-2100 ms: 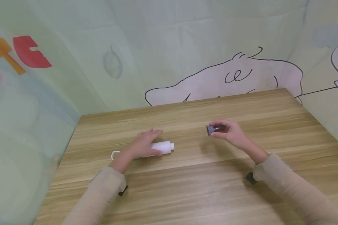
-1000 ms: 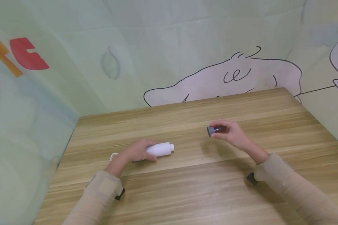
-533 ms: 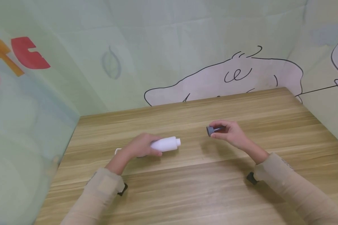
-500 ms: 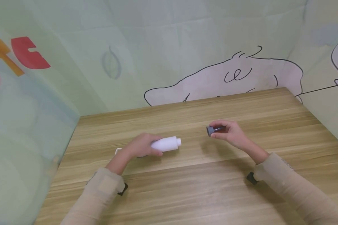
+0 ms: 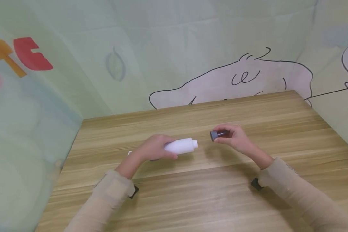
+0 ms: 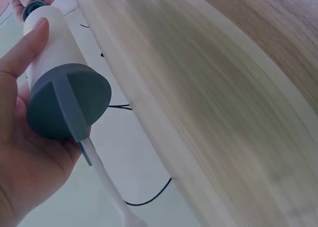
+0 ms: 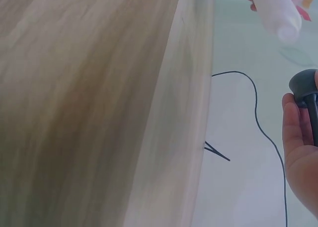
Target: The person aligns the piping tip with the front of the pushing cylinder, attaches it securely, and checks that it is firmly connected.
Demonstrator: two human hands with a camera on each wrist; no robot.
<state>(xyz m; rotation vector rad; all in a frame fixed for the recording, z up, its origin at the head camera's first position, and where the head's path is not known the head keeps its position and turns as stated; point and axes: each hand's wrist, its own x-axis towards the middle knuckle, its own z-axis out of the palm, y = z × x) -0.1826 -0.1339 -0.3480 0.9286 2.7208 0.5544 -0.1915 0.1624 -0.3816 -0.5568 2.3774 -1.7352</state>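
Observation:
My left hand [image 5: 155,147] grips a white bottle [image 5: 180,146] held on its side above the table, its narrow neck pointing right. In the left wrist view the bottle's rear end carries a dark grey-green cover [image 6: 69,100] with a bar across it, from which a thin white strip [image 6: 107,182] extends. Fingers and thumb of my right hand [image 5: 238,140] pinch a dark grey round cap [image 5: 213,135] with a stem running back into the palm. The cap's wide end faces the bottle neck, with a gap between them. The palm partly hides the stem.
The wood-grain table [image 5: 197,193] spreads beneath both hands. A printed cloth backdrop [image 5: 133,58] with cartoon drawings rises behind the table and at both sides. Dark wrist devices [image 5: 256,184] sit under the beige sleeves [image 5: 295,188].
My left hand has closed round the bottle, lifted it and carried it to the right, closer to the cap. The right hand keeps its pinch and has shifted slightly left.

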